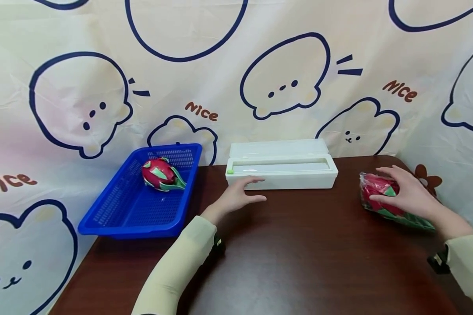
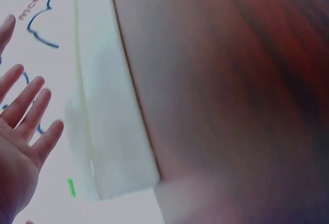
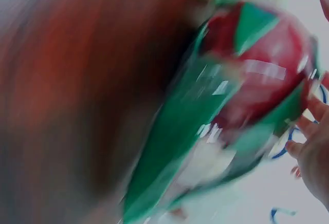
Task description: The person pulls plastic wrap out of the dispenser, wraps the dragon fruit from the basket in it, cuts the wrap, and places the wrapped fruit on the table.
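Both wrist views crop the hands (image 2: 19, 149) (image 3: 314, 149).

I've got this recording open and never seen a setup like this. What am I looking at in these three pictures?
There is no robot here: these are a person's two bare hands. The wide picture comes from a camera worn on the head, looking forward and down. The other two, partly blurred, come from cameras on each wrist.

On the brown table stand a blue basket with a red dragon fruit in it, and a white box with its lid raised. At the right lies a wrapped dragon fruit, in clear plastic.

The left hand is open by the box, holding nothing. The right hand is at the wrapped fruit, fingers spread; whether it touches it, I can't tell.
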Demonstrator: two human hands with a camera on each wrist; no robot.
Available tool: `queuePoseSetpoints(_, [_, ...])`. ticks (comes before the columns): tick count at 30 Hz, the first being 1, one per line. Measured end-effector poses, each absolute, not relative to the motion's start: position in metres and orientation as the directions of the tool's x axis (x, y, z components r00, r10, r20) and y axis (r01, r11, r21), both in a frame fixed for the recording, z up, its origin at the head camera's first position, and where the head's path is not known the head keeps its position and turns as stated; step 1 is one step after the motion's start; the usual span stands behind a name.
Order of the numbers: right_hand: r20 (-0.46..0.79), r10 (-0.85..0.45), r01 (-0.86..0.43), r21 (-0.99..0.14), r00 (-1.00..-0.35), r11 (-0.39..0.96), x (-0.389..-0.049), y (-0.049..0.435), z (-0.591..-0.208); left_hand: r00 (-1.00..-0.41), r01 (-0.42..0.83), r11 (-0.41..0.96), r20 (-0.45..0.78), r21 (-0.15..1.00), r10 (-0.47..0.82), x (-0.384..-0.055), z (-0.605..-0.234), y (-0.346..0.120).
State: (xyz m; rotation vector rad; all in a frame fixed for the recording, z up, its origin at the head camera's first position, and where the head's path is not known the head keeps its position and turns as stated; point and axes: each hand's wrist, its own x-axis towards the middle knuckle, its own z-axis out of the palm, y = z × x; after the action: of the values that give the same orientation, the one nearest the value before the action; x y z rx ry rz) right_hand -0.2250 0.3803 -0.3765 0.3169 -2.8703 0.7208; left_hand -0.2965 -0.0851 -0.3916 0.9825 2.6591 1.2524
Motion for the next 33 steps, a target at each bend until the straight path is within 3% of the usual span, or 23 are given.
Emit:
queuePoseSetpoints(7, [0.188,-0.226,-0.291,-0.486,-0.956,0.824,-0.249,0.330,-0.359,-0.851,0.505,0.503,0.307,0.701,0.426,-0.310,-0.378,-0.100])
queuePoseSetpoints(16, [0.197,-0.292,-0.352,-0.521,-0.936,0.778,-0.289,0.281,-0.368,-0.927,0.353,0.495,0.227,0.794,0.298,-0.331,-0.380,-0.109])
queuePoseSetpoints(24, [0.146,-0.285,-0.318,-0.535,-0.947,0.783,-0.316,0.270,-0.367,-0.924,0.332,0.533,0.153,0.779,0.351,-0.351,-0.379,-0.113])
queuePoseSetpoints(33, [0.088,-0.288,-0.291,-0.518,-0.954,0.805,-0.322,0.270,-0.378,-0.913,0.321,0.569,0.088,0.757,0.399,-0.360,-0.379,-0.113])
